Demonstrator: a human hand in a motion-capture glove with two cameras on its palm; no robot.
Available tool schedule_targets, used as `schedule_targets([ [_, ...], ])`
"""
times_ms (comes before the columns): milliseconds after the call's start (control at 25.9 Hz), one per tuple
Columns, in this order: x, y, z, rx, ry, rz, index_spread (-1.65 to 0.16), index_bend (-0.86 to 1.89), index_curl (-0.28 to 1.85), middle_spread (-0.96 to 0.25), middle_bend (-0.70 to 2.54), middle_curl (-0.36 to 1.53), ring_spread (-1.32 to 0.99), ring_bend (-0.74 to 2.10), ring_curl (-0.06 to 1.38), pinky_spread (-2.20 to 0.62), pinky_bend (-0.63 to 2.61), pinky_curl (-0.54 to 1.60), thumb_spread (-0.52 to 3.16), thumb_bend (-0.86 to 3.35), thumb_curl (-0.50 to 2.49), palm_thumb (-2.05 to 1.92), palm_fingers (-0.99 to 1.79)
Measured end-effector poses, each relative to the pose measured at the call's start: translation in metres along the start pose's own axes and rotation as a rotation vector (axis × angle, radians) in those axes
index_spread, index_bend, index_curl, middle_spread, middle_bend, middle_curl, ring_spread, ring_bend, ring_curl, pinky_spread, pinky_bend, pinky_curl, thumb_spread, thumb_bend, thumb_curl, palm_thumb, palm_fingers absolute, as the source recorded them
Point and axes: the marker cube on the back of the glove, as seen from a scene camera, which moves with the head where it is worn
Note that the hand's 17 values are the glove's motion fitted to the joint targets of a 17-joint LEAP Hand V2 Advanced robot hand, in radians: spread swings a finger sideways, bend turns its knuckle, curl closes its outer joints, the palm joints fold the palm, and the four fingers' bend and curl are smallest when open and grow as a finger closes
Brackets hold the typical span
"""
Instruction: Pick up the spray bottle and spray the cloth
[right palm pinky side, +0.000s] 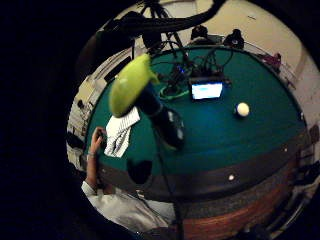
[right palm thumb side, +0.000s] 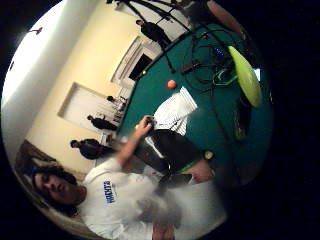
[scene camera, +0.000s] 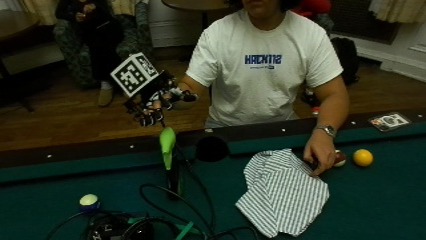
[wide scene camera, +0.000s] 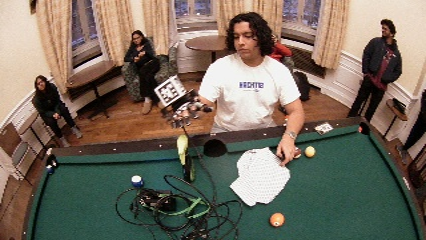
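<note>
spray bottle (scene camera: 170, 160): stands upright on the green tabletop (scene camera: 373, 200) near the rail, at about 9 o'clock from the cloth (scene camera: 283, 192), well apart from it; yellow-green head on top, dark body below.
right hand (scene camera: 154, 106): raised above and behind the bottle, off the tabletop, touching nothing; fingers hang loosely curled, grasping nothing.
bare hand (scene camera: 321, 152): rests on the far edge of the cloth, by a yellow ball (scene camera: 363, 157).
handling: likely rigid plastic, light to moderate depending on fill, which I cannot judge; tall and narrow, so probably tips easily if nudged.
where to grip: likely the neck just under the green head, a finger reaching the trigger.
cloth: striped, soft, lying rumpled and flat; should stay put under spray.
hidden: trigger and nozzle direction unclear; dark body blends with cables (scene camera: 166, 220) running past its base; liquid level not readable; whether a cable touches the bottle, cannot tell.
</note>
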Motion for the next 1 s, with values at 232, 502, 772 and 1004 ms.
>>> schedule_targets([
  [232, 0.052, 0.025, 0.014, -0.012, -0.162, 0.129, -0.45, 0.13, 0.24, -0.15, 0.19, 0.28, -0.07, 0.31, 0.25, 0.22, 0.35, 0.29, 0.98, -0.01, 0.27, 0.46, 0.46],
  [502, 0.086, 0.038, 0.039, 0.005, -0.340, 0.232, -0.44, 0.11, 0.23, -0.15, 0.19, 0.29, -0.08, 0.36, 0.27, 0.22, 0.36, 0.31, 0.98, 0.00, 0.30, 0.54, 0.46],
  [772, 0.106, 0.037, 0.066, 0.040, -0.457, 0.333, -0.43, 0.11, 0.21, -0.15, 0.21, 0.31, -0.10, 0.44, 0.30, 0.19, 0.37, 0.32, 0.99, 0.05, 0.34, 0.72, 0.57],
  [1004, 0.113, 0.023, 0.073, 0.171, -0.456, 0.361, -0.37, 0.13, 0.24, -0.18, 0.25, 0.35, -0.16, 0.48, 0.31, -0.08, 0.48, 0.33, 0.96, 0.09, 0.39, 0.87, 1.11],
])
